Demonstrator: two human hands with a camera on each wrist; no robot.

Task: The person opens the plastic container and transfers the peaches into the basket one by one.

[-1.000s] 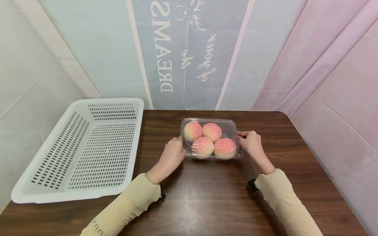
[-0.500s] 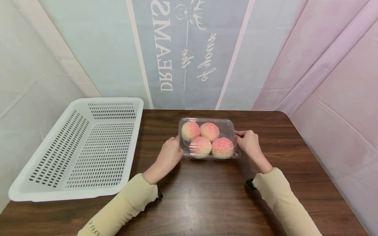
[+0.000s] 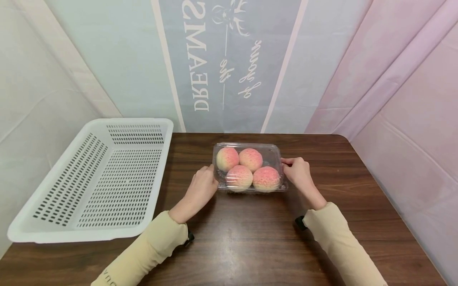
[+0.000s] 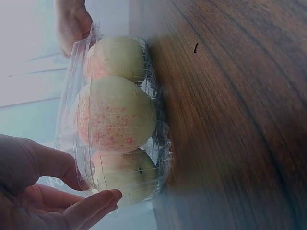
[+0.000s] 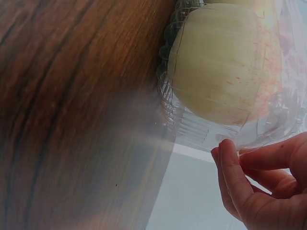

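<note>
A clear plastic clamshell box (image 3: pixel 271 156) with its lid down holds several pink-and-yellow peaches (image 3: pixel 239 177) and sits toward the back of the table. My left hand (image 3: pixel 201 184) pinches the rim at its left end. At the opposite end, my right hand (image 3: pixel 299 173) has the rim between thumb and fingers. Seen from the left wrist, the thumb and fingertips (image 4: pixel 106 197) meet on the lid's edge. The right wrist view has the fingers (image 5: pixel 231 160) under the rim's corner, next to a pale peach (image 5: pixel 216 67).
To the left stands a white perforated plastic basket (image 3: pixel 157 190) with nothing in it. The dark wooden table (image 3: pixel 247 242) ends at a printed cloth backdrop (image 3: pixel 229 119) behind the box. A pale cloth wall (image 3: pixel 411 131) runs along the right side.
The box with the peaches has shifted a little to the left, and both hands have moved along with it, keeping their grip on its ends.
</note>
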